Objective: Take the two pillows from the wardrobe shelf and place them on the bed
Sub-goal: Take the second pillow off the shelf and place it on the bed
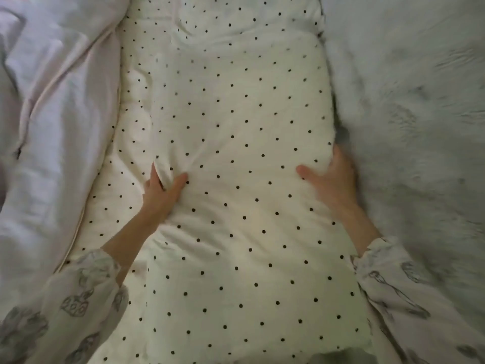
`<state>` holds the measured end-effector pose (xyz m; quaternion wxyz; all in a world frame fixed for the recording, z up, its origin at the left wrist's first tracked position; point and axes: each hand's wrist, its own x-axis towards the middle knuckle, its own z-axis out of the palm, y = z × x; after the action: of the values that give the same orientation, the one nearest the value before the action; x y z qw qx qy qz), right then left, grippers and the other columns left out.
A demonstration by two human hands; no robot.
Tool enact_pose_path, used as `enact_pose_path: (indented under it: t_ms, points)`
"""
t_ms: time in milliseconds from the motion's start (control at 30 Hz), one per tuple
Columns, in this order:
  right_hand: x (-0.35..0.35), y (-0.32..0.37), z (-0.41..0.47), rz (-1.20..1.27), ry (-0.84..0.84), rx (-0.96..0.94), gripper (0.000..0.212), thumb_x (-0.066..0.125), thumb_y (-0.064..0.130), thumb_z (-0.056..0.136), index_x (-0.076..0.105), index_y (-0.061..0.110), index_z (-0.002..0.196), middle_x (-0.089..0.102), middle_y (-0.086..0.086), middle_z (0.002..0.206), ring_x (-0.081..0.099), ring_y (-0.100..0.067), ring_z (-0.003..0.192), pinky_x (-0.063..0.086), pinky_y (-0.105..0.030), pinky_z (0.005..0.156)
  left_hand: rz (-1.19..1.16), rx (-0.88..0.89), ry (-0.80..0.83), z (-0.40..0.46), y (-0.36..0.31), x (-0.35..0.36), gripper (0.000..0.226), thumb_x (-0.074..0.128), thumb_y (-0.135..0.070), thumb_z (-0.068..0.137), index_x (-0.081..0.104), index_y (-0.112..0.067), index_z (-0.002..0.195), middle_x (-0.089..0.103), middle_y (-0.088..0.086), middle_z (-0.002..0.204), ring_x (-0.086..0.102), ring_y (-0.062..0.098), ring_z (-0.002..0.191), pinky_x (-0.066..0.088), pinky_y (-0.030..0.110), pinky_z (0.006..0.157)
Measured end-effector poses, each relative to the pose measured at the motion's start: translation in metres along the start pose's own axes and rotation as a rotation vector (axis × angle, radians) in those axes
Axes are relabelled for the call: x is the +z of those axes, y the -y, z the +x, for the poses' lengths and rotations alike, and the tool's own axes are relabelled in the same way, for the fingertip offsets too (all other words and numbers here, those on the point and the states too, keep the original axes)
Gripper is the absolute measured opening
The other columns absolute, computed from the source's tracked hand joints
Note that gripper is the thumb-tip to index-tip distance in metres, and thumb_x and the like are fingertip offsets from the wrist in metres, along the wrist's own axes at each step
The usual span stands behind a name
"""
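Note:
A cream pillow with small black dots (236, 122) fills the middle of the head view, lying lengthwise away from me. My left hand (161, 191) grips a fold of its cover near the left side, thumb and fingers pinched round the cloth. My right hand (329, 179) holds the pillow's right edge, thumb on top and fingers tucked under the side. A second layer of the same dotted fabric (110, 200) shows under and left of the pillow; I cannot tell whether it is the other pillow.
A crumpled white-pink quilt (52, 127) lies along the left. A pale grey fluffy blanket (414, 114) covers the right side. My patterned sleeves (65, 311) reach in from the bottom corners.

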<state>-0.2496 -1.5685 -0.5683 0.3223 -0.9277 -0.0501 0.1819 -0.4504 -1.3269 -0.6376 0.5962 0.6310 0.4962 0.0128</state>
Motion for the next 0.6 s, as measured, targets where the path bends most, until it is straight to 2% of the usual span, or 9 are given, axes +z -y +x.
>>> enact_pose_path:
  t_ms: [67, 167, 267, 333, 400, 433, 500, 567, 600]
  points:
    - [0.007, -0.012, 0.002, -0.042, 0.105, 0.033, 0.089, 0.071, 0.045, 0.074, 0.026, 0.016, 0.145, 0.035, -0.008, 0.149, 0.031, -0.025, 0.138, 0.028, -0.045, 0.113, 0.175, -0.109, 0.044, 0.005, 0.007, 0.004, 0.099, 0.061, -0.067, 0.069, 0.004, -0.039, 0.145, 0.022, 0.010, 0.151, 0.027, 0.035, 0.135, 0.031, 0.053, 0.108]
    - [0.007, -0.028, -0.001, -0.120, 0.075, 0.116, 0.088, 0.059, 0.057, 0.079, 0.022, 0.014, 0.146, 0.033, -0.009, 0.150, 0.031, -0.028, 0.138, 0.029, -0.047, 0.111, 0.251, -0.089, 0.073, -0.001, 0.009, 0.007, 0.105, 0.058, -0.072, 0.067, -0.007, -0.041, 0.143, 0.006, 0.008, 0.155, 0.010, 0.033, 0.141, 0.018, 0.054, 0.112]
    - [0.001, -0.040, -0.003, -0.161, 0.119, 0.214, 0.089, 0.056, 0.065, 0.076, 0.027, 0.012, 0.141, 0.042, -0.010, 0.144, 0.042, -0.030, 0.130, 0.036, -0.047, 0.106, 0.202, -0.100, 0.087, -0.014, 0.023, 0.000, 0.109, 0.064, -0.072, 0.062, -0.002, -0.041, 0.143, 0.018, 0.005, 0.150, 0.024, 0.030, 0.136, 0.028, 0.050, 0.109]
    - [-0.001, -0.041, -0.002, -0.024, 0.165, 0.275, 0.087, 0.063, 0.062, 0.074, 0.033, 0.012, 0.138, 0.050, -0.006, 0.138, 0.052, -0.026, 0.119, 0.041, -0.044, 0.103, 0.096, -0.142, 0.113, -0.024, 0.034, -0.006, 0.115, 0.068, -0.071, 0.057, 0.002, -0.038, 0.145, 0.040, -0.004, 0.135, 0.041, 0.025, 0.126, 0.039, 0.042, 0.102]
    - [-0.002, -0.033, -0.002, 0.116, 0.169, 0.339, 0.081, 0.070, 0.058, 0.068, 0.045, 0.013, 0.131, 0.058, -0.002, 0.128, 0.059, -0.021, 0.106, 0.046, -0.040, 0.098, 0.009, -0.163, 0.138, -0.028, 0.039, -0.008, 0.116, 0.070, -0.070, 0.055, 0.007, -0.034, 0.145, 0.049, -0.012, 0.121, 0.049, 0.018, 0.118, 0.043, 0.035, 0.096]
    - [-0.003, -0.029, -0.002, 0.136, 0.156, 0.353, 0.077, 0.072, 0.059, 0.065, 0.051, 0.013, 0.123, 0.061, 0.000, 0.122, 0.061, -0.021, 0.103, 0.049, -0.039, 0.094, -0.016, -0.166, 0.145, -0.028, 0.037, -0.009, 0.113, 0.070, -0.069, 0.056, 0.009, -0.033, 0.145, 0.050, -0.012, 0.118, 0.051, 0.016, 0.114, 0.045, 0.032, 0.092]
    - [-0.005, -0.018, -0.005, 0.081, 0.109, 0.320, 0.064, 0.072, 0.060, 0.061, 0.057, 0.015, 0.104, 0.064, 0.002, 0.112, 0.062, -0.022, 0.099, 0.050, -0.035, 0.087, -0.044, -0.150, 0.137, -0.029, 0.032, -0.008, 0.105, 0.069, -0.066, 0.059, 0.015, -0.033, 0.142, 0.053, -0.015, 0.110, 0.056, 0.011, 0.100, 0.048, 0.023, 0.073]
    - [-0.009, -0.005, -0.013, 0.000, 0.058, 0.254, 0.074, 0.070, 0.063, 0.058, 0.057, 0.011, 0.109, 0.064, -0.002, 0.114, 0.061, -0.025, 0.105, 0.049, -0.036, 0.087, -0.093, -0.096, 0.092, -0.033, 0.028, -0.006, 0.089, 0.071, -0.062, 0.061, 0.030, -0.034, 0.135, 0.059, -0.014, 0.106, 0.062, 0.008, 0.092, 0.051, 0.019, 0.059]
    - [-0.011, 0.002, -0.019, -0.030, 0.021, 0.230, 0.082, 0.069, 0.066, 0.057, 0.054, 0.009, 0.115, 0.062, -0.004, 0.118, 0.059, -0.027, 0.109, 0.048, -0.035, 0.087, -0.131, -0.071, 0.078, -0.036, 0.027, -0.006, 0.079, 0.073, -0.059, 0.063, 0.037, -0.035, 0.130, 0.062, -0.013, 0.108, 0.064, 0.008, 0.092, 0.053, 0.020, 0.060]
